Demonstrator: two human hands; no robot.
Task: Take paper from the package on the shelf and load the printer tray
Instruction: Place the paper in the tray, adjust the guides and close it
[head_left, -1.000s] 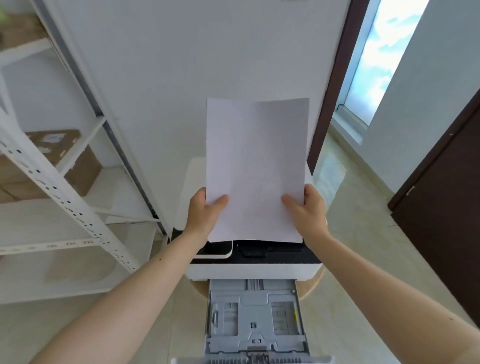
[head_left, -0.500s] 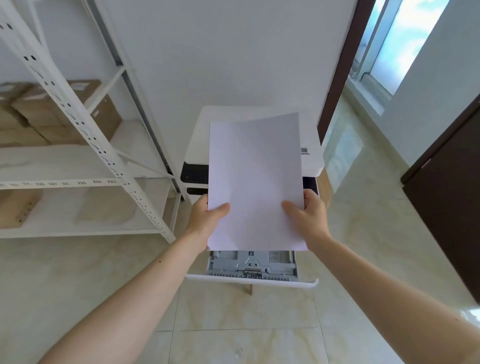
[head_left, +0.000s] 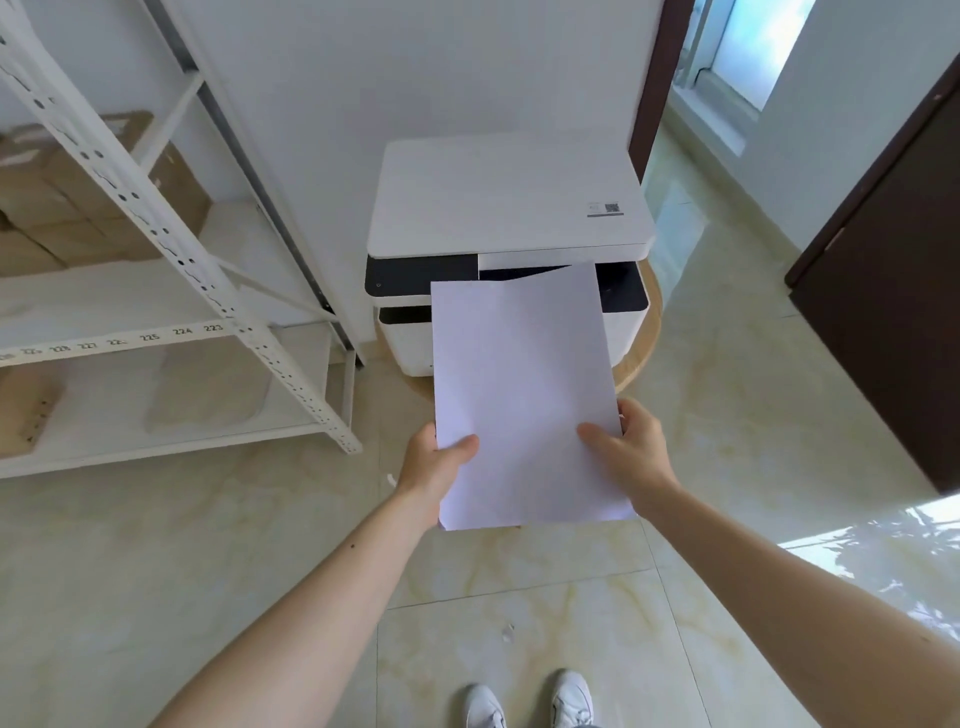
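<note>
I hold a white stack of paper (head_left: 524, 395) by its near end, my left hand (head_left: 434, 465) on its left edge and my right hand (head_left: 631, 449) on its right edge, thumbs on top. The paper is tilted away from me, in front of the white and black printer (head_left: 506, 208), which sits on a round wooden stool (head_left: 647, 332). The paper hides the printer's pulled-out tray. Brown packages (head_left: 78, 208) lie on the white metal shelf (head_left: 156, 291) at the left.
A white wall panel stands behind the printer. A dark door (head_left: 893, 291) is at the right and a window at the top right. The floor is glossy beige tile. My white shoes (head_left: 530, 701) show at the bottom edge.
The view has tipped down and pulled back. The paper has dropped lower, from upright over the printer top to in front of the printer, and now covers the tray seen before.
</note>
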